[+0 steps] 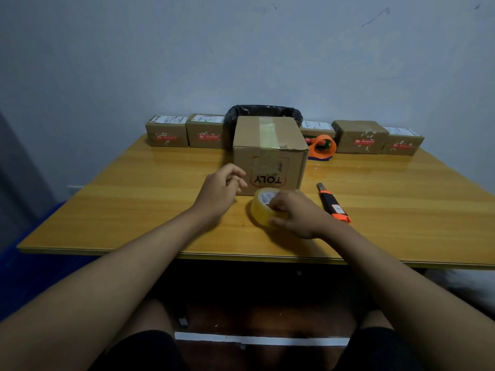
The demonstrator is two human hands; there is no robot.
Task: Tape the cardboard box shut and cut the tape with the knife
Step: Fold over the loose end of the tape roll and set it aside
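A brown cardboard box [269,153] with a strip of tape along its top stands in the middle of the wooden table [134,188]. Just in front of it a roll of clear yellowish tape [261,207] rests on the table, and my right hand [297,214] grips it from the right side. My left hand [219,191] hovers to the left of the roll, beside the box's front left corner, fingers loosely curled and holding nothing. An orange and black utility knife [333,203] lies on the table to the right of my right hand.
Several small brown parcels [167,131] line the table's back edge against the wall. A black bin liner [263,112] shows behind the box. An orange tape dispenser [322,147] sits right of the box.
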